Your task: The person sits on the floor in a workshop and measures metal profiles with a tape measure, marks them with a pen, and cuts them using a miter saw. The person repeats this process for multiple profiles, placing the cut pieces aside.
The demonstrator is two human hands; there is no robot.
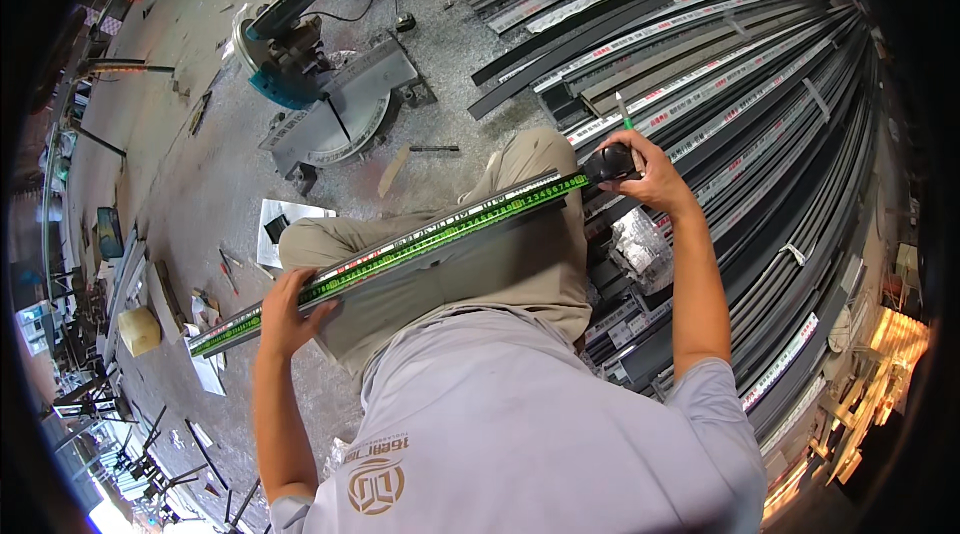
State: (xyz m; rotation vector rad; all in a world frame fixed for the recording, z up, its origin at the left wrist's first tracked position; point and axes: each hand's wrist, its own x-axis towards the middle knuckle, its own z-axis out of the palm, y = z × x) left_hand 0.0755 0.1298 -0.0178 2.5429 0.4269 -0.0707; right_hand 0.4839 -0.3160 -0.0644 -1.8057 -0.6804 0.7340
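A long, slim bar (440,224) with a pale printed face slants across the person's beige-trousered lap (500,274). Along its near side a tape measure (460,229) runs, bright green with black marks, to its black case (608,164) at the bar's right end. The left hand (292,314) pinches both, short of the bar's left end; the right hand (655,176) grips the case and a green pointed tool (627,117). Beyond the bar, a miter saw (340,109) stands on speckled grey floor (450,74); dark profiles (740,184) lie right of the bar.
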